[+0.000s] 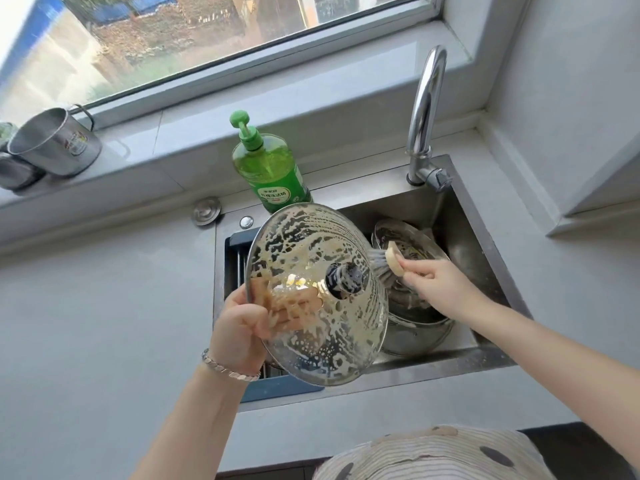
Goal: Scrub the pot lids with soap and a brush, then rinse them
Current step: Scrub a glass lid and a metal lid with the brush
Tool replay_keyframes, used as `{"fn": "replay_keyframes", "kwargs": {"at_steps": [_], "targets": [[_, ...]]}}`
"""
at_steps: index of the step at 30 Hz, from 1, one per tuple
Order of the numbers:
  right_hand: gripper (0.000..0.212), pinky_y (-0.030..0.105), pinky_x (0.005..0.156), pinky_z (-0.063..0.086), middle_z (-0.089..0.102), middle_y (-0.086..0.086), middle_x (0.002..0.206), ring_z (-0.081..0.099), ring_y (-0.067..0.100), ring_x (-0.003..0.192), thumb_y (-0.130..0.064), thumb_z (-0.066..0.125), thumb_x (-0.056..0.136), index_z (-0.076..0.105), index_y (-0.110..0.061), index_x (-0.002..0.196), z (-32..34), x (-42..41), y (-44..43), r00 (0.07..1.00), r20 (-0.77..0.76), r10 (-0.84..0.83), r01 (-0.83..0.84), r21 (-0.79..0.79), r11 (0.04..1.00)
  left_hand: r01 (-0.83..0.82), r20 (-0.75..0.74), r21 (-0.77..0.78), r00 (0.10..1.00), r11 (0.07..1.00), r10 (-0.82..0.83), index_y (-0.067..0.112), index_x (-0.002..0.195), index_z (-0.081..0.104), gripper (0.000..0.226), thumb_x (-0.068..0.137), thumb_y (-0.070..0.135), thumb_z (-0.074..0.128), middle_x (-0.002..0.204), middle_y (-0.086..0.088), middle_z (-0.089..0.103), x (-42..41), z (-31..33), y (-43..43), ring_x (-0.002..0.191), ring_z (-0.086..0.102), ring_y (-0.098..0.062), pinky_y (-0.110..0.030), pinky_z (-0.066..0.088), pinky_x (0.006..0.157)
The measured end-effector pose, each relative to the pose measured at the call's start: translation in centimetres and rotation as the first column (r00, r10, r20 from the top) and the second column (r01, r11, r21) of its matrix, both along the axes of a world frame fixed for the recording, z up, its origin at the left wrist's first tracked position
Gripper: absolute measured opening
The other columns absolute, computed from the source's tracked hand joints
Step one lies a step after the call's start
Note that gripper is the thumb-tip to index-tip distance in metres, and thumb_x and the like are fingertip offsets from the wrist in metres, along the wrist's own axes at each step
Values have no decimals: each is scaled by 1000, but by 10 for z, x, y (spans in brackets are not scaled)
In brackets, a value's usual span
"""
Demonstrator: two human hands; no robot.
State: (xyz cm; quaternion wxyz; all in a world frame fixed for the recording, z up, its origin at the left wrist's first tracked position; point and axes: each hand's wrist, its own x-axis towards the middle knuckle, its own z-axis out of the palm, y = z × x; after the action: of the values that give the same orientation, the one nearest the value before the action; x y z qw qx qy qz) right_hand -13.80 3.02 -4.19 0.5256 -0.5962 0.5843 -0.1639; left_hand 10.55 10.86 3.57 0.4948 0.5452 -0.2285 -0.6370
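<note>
A glass pot lid smeared with soap foam is held tilted over the left part of the sink. My left hand grips its lower left rim, fingers showing through the glass. Its dark knob points toward me. My right hand holds a brush by its pale handle; the grey bristles touch the lid's right edge. Another lid leans in the sink behind the brush, and a further one lies below it.
A green dish soap bottle with a pump stands behind the sink. A chrome faucet rises at the sink's back right, no water running. Metal mugs sit on the window sill at left. A grey counter surrounds the sink.
</note>
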Motion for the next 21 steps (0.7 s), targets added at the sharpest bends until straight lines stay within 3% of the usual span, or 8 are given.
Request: {"fn": "replay_keyframes", "kwargs": {"at_steps": [3, 7, 9, 11, 14, 16, 18, 21], "targets": [[37, 16, 54, 31, 49, -20, 50, 34, 2, 50, -15, 48, 95, 54, -29, 128, -12, -8, 15, 1000, 20, 0, -3, 131, 991, 10, 70, 15, 998, 1000, -11, -9, 90, 58, 57, 34, -10, 47, 92, -26, 67, 1, -3, -7, 89, 65, -45, -54, 56, 70], [34, 17, 38, 20, 46, 3, 63, 26, 8, 43, -38, 48, 95, 51, -34, 129, 0, -14, 3, 922, 117, -368, 316, 322, 893, 242, 382, -28, 899, 970, -214, 16, 58, 69, 13, 52, 6, 75, 71, -17, 68, -11, 7, -18, 77, 67, -37, -46, 58, 65], [40, 12, 32, 18, 57, 11, 80, 24, 5, 38, -52, 47, 91, 51, -29, 124, 18, -14, -8, 839, 182, -513, 376, 487, 788, 429, 685, -57, 674, 902, -277, 10, 56, 65, 16, 70, 16, 70, 62, -18, 61, -24, 7, -23, 62, 61, -29, -45, 55, 59], [49, 12, 30, 17, 65, 18, 99, 21, 3, 35, -61, 50, 84, 50, -27, 119, 33, -12, -17, 805, 248, -539, 314, 593, 742, 622, 932, -89, 328, 778, -155, 6, 56, 55, 27, 78, 20, 61, 54, -13, 56, -37, -1, -26, 47, 51, -23, -42, 51, 48], [54, 10, 28, 19, 68, 17, 93, 21, 1, 36, -58, 61, 76, 55, -18, 112, 38, -12, -21, 812, 279, -512, 219, 668, 711, 841, 997, -24, -22, 541, 79, 15, 55, 53, 21, 72, 18, 41, 46, 3, 54, -52, -13, -26, 37, 49, -20, -29, 46, 35], [38, 10, 28, 20, 66, 11, 75, 26, 2, 36, -36, 67, 79, 54, -10, 104, 31, -12, -20, 789, 302, -535, 188, 710, 678, 895, 979, 90, -160, 437, 125, 17, 59, 62, 24, 66, 22, 39, 57, 8, 62, -59, -18, -24, 41, 56, -15, -18, 44, 34], [14, 11, 27, 19, 60, 7, 60, 30, 3, 35, -10, 57, 80, 49, -8, 90, 23, -11, -17, 756, 319, -571, 204, 714, 670, 925, 956, 170, -239, 340, 172, 20, 61, 65, 9, 58, 22, 57, 72, 7, 69, -58, -24, -21, 55, 65, -11, -14, 44, 39], [15, 10, 26, 17, 47, 3, 43, 24, 2, 29, 4, 43, 75, 40, -10, 69, 15, -9, -11, 696, 344, -631, 272, 687, 674, 930, 958, 172, -234, 323, 163, 22, 69, 65, 23, 51, 25, 79, 98, 0, 72, -48, -43, -18, 85, 71, -13, -18, 53, 57]]}}
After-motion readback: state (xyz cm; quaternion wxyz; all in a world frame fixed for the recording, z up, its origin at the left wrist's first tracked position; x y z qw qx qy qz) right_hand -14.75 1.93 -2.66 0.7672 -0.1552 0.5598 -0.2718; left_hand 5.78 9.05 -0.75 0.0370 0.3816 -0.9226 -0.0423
